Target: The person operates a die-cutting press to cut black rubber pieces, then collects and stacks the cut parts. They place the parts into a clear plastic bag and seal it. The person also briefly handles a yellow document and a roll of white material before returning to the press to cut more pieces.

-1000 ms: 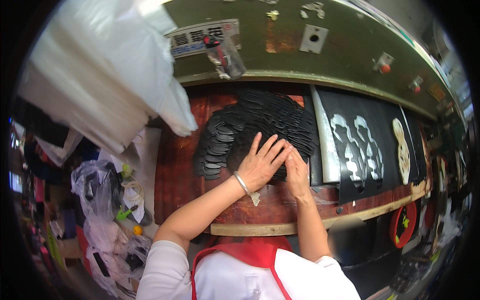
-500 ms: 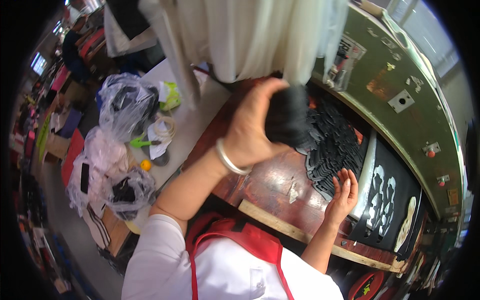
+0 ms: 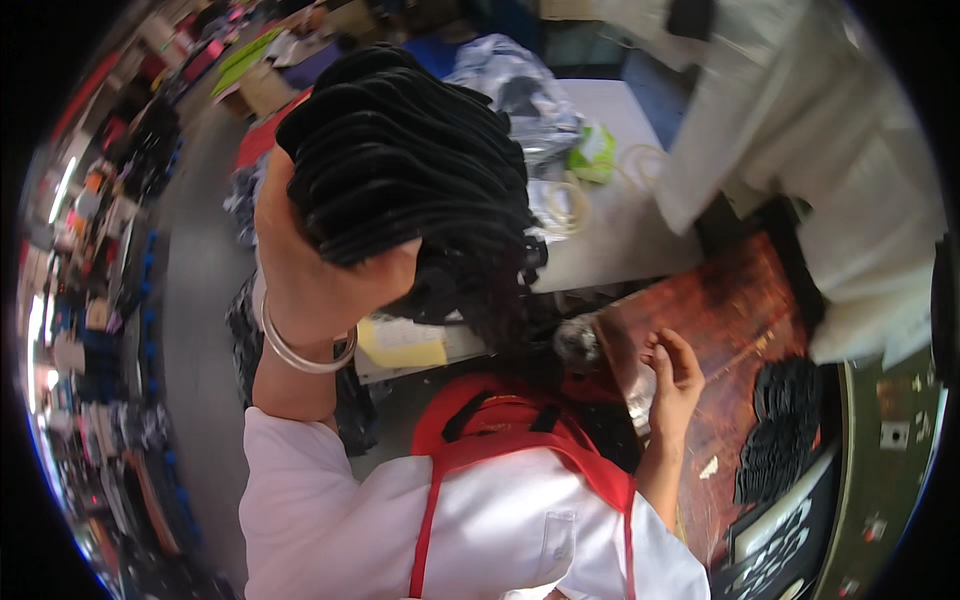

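Now we're clasping a black stack (image 3: 405,160) in our left hand (image 3: 315,275), near yellow paper (image 3: 405,347) too blurred to read; our right hand (image 3: 676,378), half-open and empty, is hovering well apart by the table (image 3: 735,315).

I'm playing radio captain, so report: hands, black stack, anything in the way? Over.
Left hand gripping black stack. Right hand empty, near reddish table. White sheeting hangs beside table.

The person wears a white short-sleeved shirt (image 3: 480,520) with a chest pocket (image 3: 558,543), a red apron (image 3: 560,440) with narrow straps (image 3: 427,525), and a rounded silver bangle (image 3: 310,367).
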### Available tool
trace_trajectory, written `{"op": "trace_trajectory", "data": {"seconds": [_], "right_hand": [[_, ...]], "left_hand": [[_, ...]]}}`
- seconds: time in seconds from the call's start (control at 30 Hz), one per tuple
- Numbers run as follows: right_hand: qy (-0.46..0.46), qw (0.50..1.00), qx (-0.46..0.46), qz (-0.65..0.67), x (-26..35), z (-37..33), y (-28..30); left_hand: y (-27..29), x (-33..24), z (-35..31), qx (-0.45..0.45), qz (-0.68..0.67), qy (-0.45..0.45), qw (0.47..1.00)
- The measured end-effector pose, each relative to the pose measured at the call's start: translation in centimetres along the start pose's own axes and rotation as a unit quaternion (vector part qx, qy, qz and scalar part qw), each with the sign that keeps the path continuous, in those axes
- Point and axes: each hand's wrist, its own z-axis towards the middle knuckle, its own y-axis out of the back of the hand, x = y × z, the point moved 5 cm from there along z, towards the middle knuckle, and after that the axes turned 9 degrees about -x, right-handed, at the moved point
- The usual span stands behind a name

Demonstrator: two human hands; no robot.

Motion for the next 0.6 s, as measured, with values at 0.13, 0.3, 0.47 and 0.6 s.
{"op": "trace_trajectory", "data": {"seconds": [0.13, 0.3, 0.47, 0.6], "right_hand": [[-0.044, 0.987, 0.143, -0.064, -3.5, 1.2, -10.3], [0.069, 0.938, 0.197, -0.277, -7.9, 1.2, -22.3], [0.171, 0.828, 0.164, -0.508, -10.3, 1.8, -28.3], [0.081, 0.782, 0.213, -0.579, -12.3, 2.9, -28.9]], "left_hand": [[3.9, 5.8, -2.6, -0.103, -0.032, 0.15, 0.983], [6.9, 13.8, -8.2, -0.168, 0.002, 0.285, 0.944], [8.5, 20.3, -15.4, -0.284, -0.038, 0.391, 0.875], [10.0, 22.3, -20.1, -0.372, 0.034, 0.435, 0.819]]}}
